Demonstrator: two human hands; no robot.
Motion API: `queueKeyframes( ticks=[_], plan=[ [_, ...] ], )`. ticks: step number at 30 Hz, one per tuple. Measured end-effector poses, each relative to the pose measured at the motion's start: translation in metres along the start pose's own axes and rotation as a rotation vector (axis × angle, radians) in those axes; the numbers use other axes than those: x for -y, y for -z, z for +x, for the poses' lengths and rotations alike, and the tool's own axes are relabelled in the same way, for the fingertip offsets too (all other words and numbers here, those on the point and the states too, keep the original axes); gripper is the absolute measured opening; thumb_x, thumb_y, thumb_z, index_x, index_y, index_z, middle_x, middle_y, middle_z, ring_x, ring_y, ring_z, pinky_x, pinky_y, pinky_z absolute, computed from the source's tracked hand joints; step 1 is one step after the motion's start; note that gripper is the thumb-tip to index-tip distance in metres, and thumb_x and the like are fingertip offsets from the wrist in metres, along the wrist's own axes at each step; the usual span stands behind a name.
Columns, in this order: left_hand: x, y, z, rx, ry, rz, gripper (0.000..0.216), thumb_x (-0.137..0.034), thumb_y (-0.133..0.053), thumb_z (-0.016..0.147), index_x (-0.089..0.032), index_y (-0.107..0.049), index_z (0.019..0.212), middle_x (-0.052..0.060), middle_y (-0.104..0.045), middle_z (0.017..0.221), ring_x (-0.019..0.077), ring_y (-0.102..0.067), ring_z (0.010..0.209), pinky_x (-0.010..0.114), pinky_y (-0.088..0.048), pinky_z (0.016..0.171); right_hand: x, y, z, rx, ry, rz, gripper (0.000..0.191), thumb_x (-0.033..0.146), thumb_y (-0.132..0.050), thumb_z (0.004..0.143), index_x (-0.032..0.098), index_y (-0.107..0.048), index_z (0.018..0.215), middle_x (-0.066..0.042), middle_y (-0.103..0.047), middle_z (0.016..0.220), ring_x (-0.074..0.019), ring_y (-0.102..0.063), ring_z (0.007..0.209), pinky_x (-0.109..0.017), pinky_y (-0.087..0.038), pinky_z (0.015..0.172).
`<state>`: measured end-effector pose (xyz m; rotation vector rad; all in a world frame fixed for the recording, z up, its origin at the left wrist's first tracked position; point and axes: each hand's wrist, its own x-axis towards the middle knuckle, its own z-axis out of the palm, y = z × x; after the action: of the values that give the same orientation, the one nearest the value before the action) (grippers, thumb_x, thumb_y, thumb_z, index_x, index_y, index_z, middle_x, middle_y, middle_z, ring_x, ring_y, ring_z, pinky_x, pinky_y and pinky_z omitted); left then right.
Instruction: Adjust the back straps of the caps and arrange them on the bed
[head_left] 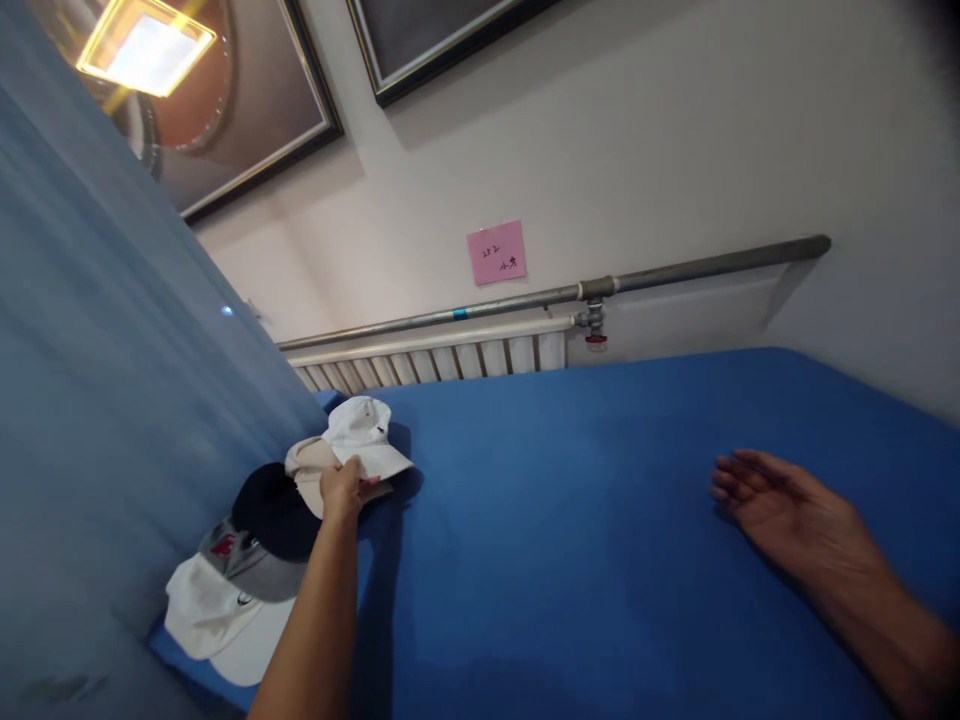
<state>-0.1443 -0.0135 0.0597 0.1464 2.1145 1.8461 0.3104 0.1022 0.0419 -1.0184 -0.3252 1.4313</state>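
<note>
At the left side of the blue-covered surface, my left hand (345,487) is closed at the brim of a white cap (360,425) with a small dark logo. The thumb lies on top of the brim, and fingertips show just below its edge. Under it is a beige cap (306,472), partly covered by my hand. Toward me the row continues with a black cap (274,510), a grey cap (274,577) with a red patch, and a white cap (199,608) with a dark curved mark. My right hand (787,510) hovers at the right, slightly blurred, fingers loosely curled, holding nothing.
A blue curtain (112,350) hangs along the left, close to the caps. Behind the blue surface (525,540) are a white radiator (450,362), a metal pipe (675,272) and a valve (595,320). A pink note (496,252) and framed pictures (255,110) are on the wall.
</note>
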Motion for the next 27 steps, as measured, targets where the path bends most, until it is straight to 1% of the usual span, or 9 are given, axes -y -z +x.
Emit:
queueKeyframes(
  ticks=[6,10,13,15,17,19,22,25,27],
  plan=[
    [-0.002,0.007,-0.003,0.094,-0.027,0.118,0.013,-0.023,-0.059,0.089,-0.011,-0.06,0.095,0.0,-0.061,0.08,0.0099,-0.058,0.062,0.024,-0.052,0.055,-0.004,0.001,0.004,0.042,-0.021,-0.058,0.005,0.02,-0.057,0.062,0.018,-0.061,0.06,-0.007,-0.058,0.068,-0.0167,-0.054,0.059,-0.033,-0.042,0.056],
    [-0.004,0.011,-0.007,0.039,-0.144,0.261,0.018,-0.022,-0.065,0.083,-0.012,-0.057,0.097,-0.001,-0.059,0.076,0.0123,-0.058,0.061,0.029,-0.053,0.059,-0.003,0.0,0.001,0.039,-0.026,-0.057,0.007,0.019,-0.056,0.061,0.019,-0.062,0.058,-0.008,-0.059,0.067,-0.0173,-0.054,0.059,-0.032,-0.043,0.054],
    [-0.01,0.015,-0.013,-0.075,-0.335,0.373,0.033,-0.021,-0.072,0.072,-0.013,-0.054,0.099,0.004,-0.058,0.085,0.024,-0.062,0.084,0.041,-0.052,0.076,-0.003,0.001,0.001,0.038,-0.036,-0.047,0.009,0.018,-0.055,0.062,0.018,-0.062,0.057,-0.008,-0.058,0.065,-0.0168,-0.054,0.057,-0.031,-0.043,0.052],
    [-0.015,0.014,-0.021,-0.114,-0.484,0.431,0.027,-0.021,-0.068,0.073,-0.014,-0.055,0.096,0.008,-0.057,0.094,0.0301,-0.057,0.103,0.047,-0.044,0.092,-0.003,0.002,0.002,0.052,-0.039,-0.052,0.008,0.018,-0.056,0.062,0.018,-0.062,0.058,-0.007,-0.059,0.065,-0.0166,-0.054,0.057,-0.031,-0.043,0.052],
    [-0.019,0.008,-0.031,-0.093,-0.614,0.469,0.017,-0.02,-0.06,0.077,-0.016,-0.055,0.093,0.01,-0.056,0.099,0.0309,-0.051,0.113,0.048,-0.036,0.101,-0.005,0.005,0.006,0.081,-0.03,-0.066,0.005,0.02,-0.057,0.063,0.018,-0.062,0.06,-0.007,-0.06,0.067,-0.0167,-0.056,0.058,-0.031,-0.044,0.054],
    [-0.019,-0.006,-0.045,-0.003,-0.716,0.492,0.014,-0.02,-0.055,0.079,-0.017,-0.057,0.092,0.01,-0.057,0.099,0.0291,-0.052,0.11,0.046,-0.035,0.101,-0.009,0.007,0.011,0.113,-0.011,-0.082,0.005,0.022,-0.059,0.063,0.018,-0.061,0.062,-0.007,-0.061,0.068,-0.0161,-0.056,0.057,-0.031,-0.044,0.054],
    [-0.005,-0.044,-0.077,0.24,-0.805,0.502,0.013,-0.022,-0.052,0.082,-0.019,-0.06,0.091,0.007,-0.061,0.091,0.0234,-0.059,0.092,0.037,-0.043,0.09,-0.02,0.012,0.015,0.176,-0.007,-0.14,0.011,0.027,-0.064,0.064,0.017,-0.061,0.066,-0.005,-0.062,0.067,-0.0148,-0.056,0.055,-0.028,-0.044,0.051],
    [0.028,-0.093,-0.123,0.53,-0.81,0.485,0.016,-0.025,-0.047,0.086,-0.019,-0.062,0.088,0.002,-0.062,0.071,0.0188,-0.06,0.07,0.031,-0.047,0.071,-0.034,0.014,0.012,0.24,0.048,-0.236,0.018,0.032,-0.069,0.063,0.015,-0.062,0.067,-0.005,-0.064,0.066,-0.0143,-0.056,0.053,-0.026,-0.044,0.049],
    [0.057,-0.123,-0.158,0.717,-0.798,0.459,0.017,-0.027,-0.047,0.086,-0.019,-0.062,0.081,0.001,-0.063,0.065,0.017,-0.059,0.063,0.028,-0.046,0.063,-0.039,0.011,0.003,0.302,0.13,-0.301,0.021,0.035,-0.071,0.062,0.015,-0.064,0.066,-0.005,-0.064,0.065,-0.014,-0.056,0.053,-0.025,-0.042,0.048]
  ],
)
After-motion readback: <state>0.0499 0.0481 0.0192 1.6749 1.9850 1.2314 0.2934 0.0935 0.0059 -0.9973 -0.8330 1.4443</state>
